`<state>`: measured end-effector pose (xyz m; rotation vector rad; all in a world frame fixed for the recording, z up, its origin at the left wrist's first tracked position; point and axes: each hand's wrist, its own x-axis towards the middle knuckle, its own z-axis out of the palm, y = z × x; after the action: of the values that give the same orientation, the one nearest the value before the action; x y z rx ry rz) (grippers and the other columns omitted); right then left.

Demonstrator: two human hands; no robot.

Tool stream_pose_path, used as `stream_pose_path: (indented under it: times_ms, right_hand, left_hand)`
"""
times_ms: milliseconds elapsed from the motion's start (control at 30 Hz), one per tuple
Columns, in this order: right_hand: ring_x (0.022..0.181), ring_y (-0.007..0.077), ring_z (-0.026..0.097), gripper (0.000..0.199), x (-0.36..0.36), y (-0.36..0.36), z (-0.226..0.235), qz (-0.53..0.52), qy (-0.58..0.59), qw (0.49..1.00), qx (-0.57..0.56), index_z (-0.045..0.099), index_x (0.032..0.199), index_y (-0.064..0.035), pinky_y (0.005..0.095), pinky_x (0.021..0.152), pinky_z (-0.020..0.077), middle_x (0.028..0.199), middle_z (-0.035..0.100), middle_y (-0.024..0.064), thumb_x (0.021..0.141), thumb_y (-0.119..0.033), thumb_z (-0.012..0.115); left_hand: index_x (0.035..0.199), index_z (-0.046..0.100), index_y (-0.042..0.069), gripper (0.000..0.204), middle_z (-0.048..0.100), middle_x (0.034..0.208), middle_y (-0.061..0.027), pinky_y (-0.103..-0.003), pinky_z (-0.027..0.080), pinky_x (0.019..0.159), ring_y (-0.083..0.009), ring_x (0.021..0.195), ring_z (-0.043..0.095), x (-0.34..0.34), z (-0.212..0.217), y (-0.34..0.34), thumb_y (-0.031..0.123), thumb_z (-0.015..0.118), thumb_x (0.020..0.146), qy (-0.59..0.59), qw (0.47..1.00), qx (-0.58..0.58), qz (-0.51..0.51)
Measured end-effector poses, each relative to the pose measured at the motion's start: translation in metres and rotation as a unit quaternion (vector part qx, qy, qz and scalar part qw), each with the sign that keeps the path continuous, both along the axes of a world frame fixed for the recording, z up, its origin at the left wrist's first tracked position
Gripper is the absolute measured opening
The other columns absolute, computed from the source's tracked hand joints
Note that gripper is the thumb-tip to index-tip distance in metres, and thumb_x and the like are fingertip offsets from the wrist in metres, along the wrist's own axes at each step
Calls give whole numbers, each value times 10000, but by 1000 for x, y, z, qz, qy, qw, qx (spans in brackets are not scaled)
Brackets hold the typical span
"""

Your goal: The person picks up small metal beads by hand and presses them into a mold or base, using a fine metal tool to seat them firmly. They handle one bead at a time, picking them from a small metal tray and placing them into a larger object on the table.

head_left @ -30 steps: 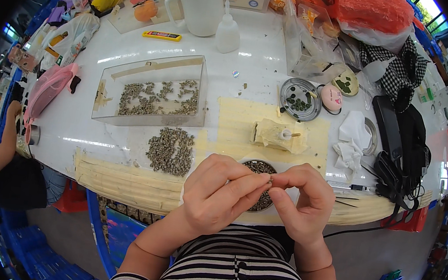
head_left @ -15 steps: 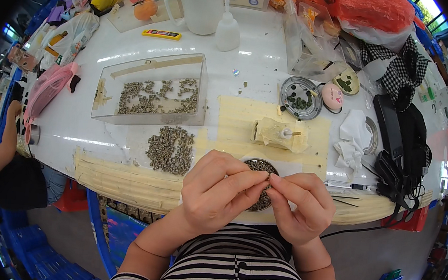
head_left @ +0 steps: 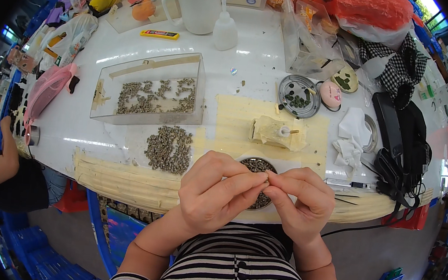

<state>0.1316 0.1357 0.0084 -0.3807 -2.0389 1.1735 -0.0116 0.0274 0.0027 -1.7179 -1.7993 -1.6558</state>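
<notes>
My left hand (head_left: 216, 190) and my right hand (head_left: 304, 202) meet fingertip to fingertip, both pinched closed. Whatever lies between the tips is too small to make out. Under them stands a round dish (head_left: 257, 163) full of small metallic-looking parts, partly covered by my fingers. To the left of my left hand is a loose pile of similar small parts (head_left: 168, 148) on the table. Beyond the dish, a tape-covered block (head_left: 270, 132) with a short peg sticking out sits on yellowish tape.
A clear box (head_left: 148, 114) holds more small parts. Farther back are a white mug (head_left: 196, 10), a squeeze bottle (head_left: 225, 32) and a yellow-cased tool (head_left: 159, 34). On the right lie a dish of dark green pieces (head_left: 298, 96), crumpled tissue (head_left: 353, 128) and a black bag (head_left: 404, 141). Another person (head_left: 13, 173) sits at left.
My fingertips stay pressed together over the dish, with only a slight shift of the fingers. The whole view has moved slightly. At the left, the other person's arm has changed position a little.
</notes>
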Motion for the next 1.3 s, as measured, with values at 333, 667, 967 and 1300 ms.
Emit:
stream_pose_path:
  times_ms: [333, 667, 967, 1300]
  right_hand:
    - [731, 121, 641, 198, 1, 2, -5, 61, 8, 974, -219, 751, 977, 17, 238, 658, 508, 874, 689, 88, 788, 7, 808]
    - [807, 112, 664, 187, 0, 3, -6, 138, 50, 896, -420, 695, 991, 38, 229, 721, 542, 929, 670, 73, 821, 60, 770]
    - [797, 108, 657, 167, 0, 3, -2, 84, 38, 953, -289, 692, 925, 18, 231, 700, 527, 888, 659, 65, 796, 65, 787]
    - [691, 165, 648, 284, -3, 2, 0, -5, 31, 994, 105, 750, 982, -5, 254, 568, 513, 830, 685, 75, 714, 28, 838]
  left_hand:
    - [978, 759, 36, 324, 657, 833, -41, -294, 480, 589, -195, 691, 608, -1, 0, -2, -14, 833, 666, -4, 1000, 1, -15]
    - [975, 760, 35, 320, 662, 844, -44, -295, 481, 593, -196, 692, 607, -2, 1, -2, -7, 833, 666, 1, 999, 5, -37]
    - [961, 758, 30, 319, 649, 826, -45, -296, 478, 586, -200, 685, 603, -1, 0, -1, -14, 828, 653, 3, 1000, -1, -16]
    - [937, 742, 41, 292, 642, 838, -44, -295, 474, 613, -198, 717, 602, 1, -4, 1, -30, 829, 667, -1, 1000, -7, 7]
